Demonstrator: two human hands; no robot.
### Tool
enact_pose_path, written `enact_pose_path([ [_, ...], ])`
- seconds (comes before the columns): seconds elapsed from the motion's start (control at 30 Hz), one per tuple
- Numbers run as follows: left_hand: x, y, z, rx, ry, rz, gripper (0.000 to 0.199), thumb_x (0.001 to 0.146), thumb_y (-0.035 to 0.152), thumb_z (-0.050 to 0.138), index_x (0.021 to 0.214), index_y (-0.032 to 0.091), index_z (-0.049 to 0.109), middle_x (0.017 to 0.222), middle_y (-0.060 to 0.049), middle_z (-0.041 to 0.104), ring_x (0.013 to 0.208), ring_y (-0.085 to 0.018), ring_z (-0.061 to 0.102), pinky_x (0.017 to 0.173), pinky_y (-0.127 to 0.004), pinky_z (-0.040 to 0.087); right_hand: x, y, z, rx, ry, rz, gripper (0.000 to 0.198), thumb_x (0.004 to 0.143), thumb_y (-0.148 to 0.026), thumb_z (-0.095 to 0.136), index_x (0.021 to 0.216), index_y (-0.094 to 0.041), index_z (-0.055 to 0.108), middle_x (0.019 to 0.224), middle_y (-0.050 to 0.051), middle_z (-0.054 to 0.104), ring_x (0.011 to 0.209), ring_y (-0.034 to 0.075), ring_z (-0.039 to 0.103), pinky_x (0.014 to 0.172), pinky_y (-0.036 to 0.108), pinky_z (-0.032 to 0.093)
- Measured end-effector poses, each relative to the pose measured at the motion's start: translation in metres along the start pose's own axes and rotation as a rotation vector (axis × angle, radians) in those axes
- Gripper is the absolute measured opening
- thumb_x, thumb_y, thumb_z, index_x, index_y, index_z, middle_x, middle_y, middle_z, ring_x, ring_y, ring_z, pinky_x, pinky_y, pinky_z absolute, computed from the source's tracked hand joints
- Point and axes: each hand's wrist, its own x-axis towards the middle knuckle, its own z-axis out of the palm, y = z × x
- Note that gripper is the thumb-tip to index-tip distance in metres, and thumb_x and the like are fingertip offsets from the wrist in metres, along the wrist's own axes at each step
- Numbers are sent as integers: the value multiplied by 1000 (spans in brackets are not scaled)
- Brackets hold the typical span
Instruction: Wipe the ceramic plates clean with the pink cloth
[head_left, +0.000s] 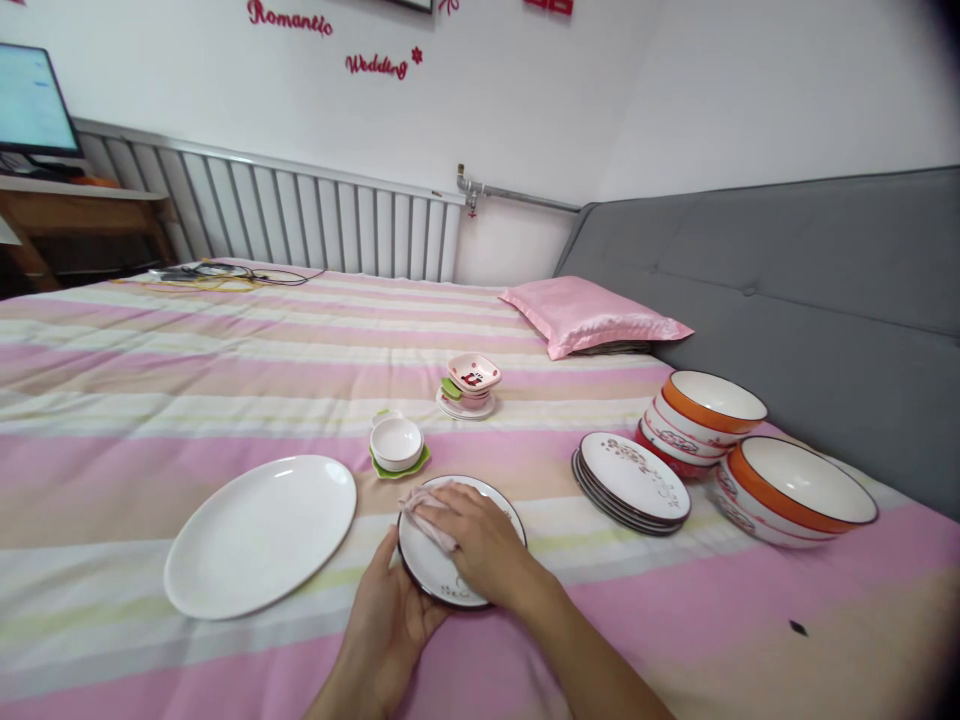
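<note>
A round white plate [442, 570] with a dark rim and a brown pattern is held over the bed, close to me. My left hand [394, 610] grips it by the lower left edge, with the thumb at the rim and the fingers underneath. On the plate's upper face, my right hand [476, 535] presses a pale pink cloth [427, 505], its fingers lying over the fabric. Part of the plate and of the cloth is hidden under that hand. Just beyond the plate sits a small white bowl [397, 442] on a green leaf-shaped dish [411, 468].
A white oval platter [259, 540] lies at left. Small dishes [472, 375] are stacked farther back. At right are several stacked plates [634, 480], stacked bowls [690, 420] and a large orange-rimmed bowl [795, 490]. A pink pillow [592, 312] lies near the grey headboard [795, 255].
</note>
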Motion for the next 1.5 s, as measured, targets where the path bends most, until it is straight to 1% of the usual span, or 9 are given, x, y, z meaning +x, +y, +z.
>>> enact_pose_path([
  [0.27,-4,1,2,23,3,-1,53,88,47,38,126,12,50,115,-12,65,94,-23,66,78,-32,53,-5,5,1,-164,27,300,50,84,-17,42,132,-30,46,139,0,45,129,24,33,107,38,28],
  [0.43,-5,0,3,26,5,20,53,87,46,41,125,11,51,113,-13,66,94,-23,66,78,-32,53,-8,-7,-12,-216,-8,441,44,83,-16,39,124,-27,54,124,4,57,115,26,44,88,36,41],
  [0.6,-6,1,3,22,21,-3,54,88,47,40,125,10,51,114,-13,66,97,-24,65,79,-32,53,-12,-13,-31,-247,-106,553,37,80,-19,42,112,-22,58,108,10,60,101,27,52,75,35,40],
  [0.7,-7,2,4,10,45,-24,53,88,47,40,126,11,51,114,-13,66,98,-24,65,78,-33,53,-17,-12,-42,-220,-183,515,28,79,-22,41,100,-20,60,99,9,61,89,24,56,68,31,37],
  [0.87,-6,2,3,18,42,-19,52,88,46,38,124,11,52,112,-12,67,93,-23,66,77,-32,54,-24,-6,-58,-54,-296,335,21,80,-34,46,89,-20,60,89,6,63,78,20,58,63,27,35],
  [1.03,-4,0,0,22,-5,5,53,88,46,40,120,8,55,106,-15,69,87,-24,68,74,-32,54,-21,-3,-63,189,-415,92,42,68,-45,66,103,-23,63,99,4,65,90,21,58,75,27,40],
  [1.13,-5,0,0,2,-31,13,50,88,45,40,115,6,57,103,-16,69,85,-24,68,73,-33,54,-16,-1,-60,333,-438,8,52,62,-43,73,110,-26,63,103,2,65,92,19,59,81,26,41],
  [1.33,-5,0,2,-41,69,47,45,89,41,40,113,7,56,88,-15,70,69,-23,68,59,-32,53,-9,-10,-42,466,-294,-107,47,68,-23,70,114,-28,63,108,1,64,98,16,58,85,22,41],
  [1.5,-4,0,-1,-65,20,52,47,89,43,40,124,13,50,92,-12,70,75,-21,68,68,-32,53,-2,-18,-21,368,-89,-144,44,81,-11,50,120,-29,59,123,-1,59,114,14,50,100,25,34],
])
